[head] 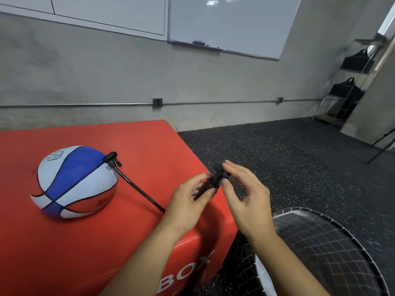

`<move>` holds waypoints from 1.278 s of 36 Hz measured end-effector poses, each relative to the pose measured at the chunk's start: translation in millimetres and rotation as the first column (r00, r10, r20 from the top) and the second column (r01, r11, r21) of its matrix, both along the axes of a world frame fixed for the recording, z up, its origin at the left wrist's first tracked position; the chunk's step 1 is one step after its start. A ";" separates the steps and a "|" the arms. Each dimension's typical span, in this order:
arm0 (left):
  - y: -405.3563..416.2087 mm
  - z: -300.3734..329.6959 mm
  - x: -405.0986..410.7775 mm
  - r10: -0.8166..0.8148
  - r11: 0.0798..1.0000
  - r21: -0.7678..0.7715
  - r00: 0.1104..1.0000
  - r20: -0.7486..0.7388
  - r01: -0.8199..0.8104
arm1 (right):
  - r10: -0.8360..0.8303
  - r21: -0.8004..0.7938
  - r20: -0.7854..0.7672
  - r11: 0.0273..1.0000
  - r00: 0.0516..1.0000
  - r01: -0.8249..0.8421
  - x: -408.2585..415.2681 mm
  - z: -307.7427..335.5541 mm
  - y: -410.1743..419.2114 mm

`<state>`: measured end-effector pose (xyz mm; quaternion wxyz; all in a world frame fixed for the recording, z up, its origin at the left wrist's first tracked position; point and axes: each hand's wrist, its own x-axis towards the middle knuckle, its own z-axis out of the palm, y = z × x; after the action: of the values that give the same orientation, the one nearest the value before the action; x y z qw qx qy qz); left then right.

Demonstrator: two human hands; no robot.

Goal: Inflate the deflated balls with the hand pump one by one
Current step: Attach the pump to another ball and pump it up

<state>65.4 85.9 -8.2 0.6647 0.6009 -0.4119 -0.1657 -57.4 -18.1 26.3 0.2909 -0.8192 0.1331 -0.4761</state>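
**Ball, pump and hose on red padded box**

Ball (73,182): panelled in white, blue and red with black seams, rubbery matt skin, printed lettering near the valve. Sagging and flattened at the base, so not fully round. Rests on the left part of the box top.

Hose (139,190): thin black flexible tube, smooth. One end meets the ball at a black clip-like fitting (111,158) on its upper right side; from there it curves down across the box top toward the left hand, where it passes out of sight behind the wrist.

Pump (214,180): small, black, hard plastic, slim body with a knobbed upper end (detail blurred). Held in the air above the box's right edge, tilted up to the right.

Left hand (188,201): fingers curled round the lower part of the pump, thumb on top.

Right hand (243,195): thumb and fingertips pinch the pump's upper end; remaining fingers loosely bent.

Box (149,146): large red block, smooth vinyl-like cover, rounded corners, white letters on its near face.

Basket (331,248): round black wire-rimmed mesh, lower right, standing on the floor beside the box; something pale shows through the net.

Floor (277,150): dark speckled rubber.

Wall (106,77): grey rough concrete, with a metal pipe and socket; glossy whiteboard (230,22) above.

Shelf (350,86): wire frame, far right, holding black bags.
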 end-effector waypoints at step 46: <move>-10.3 -6.3 -3.3 0.007 0.998 0.065 0.995 0.101 -0.013 | 0.017 0.082 0.134 0.996 0.991 -0.028 -15.3 7.3 -17.6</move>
<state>62.1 75.5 -14.6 0.6240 0.6319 -0.4362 -0.1453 -72.7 -35.7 33.6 0.3385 -0.7742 0.1237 -0.5203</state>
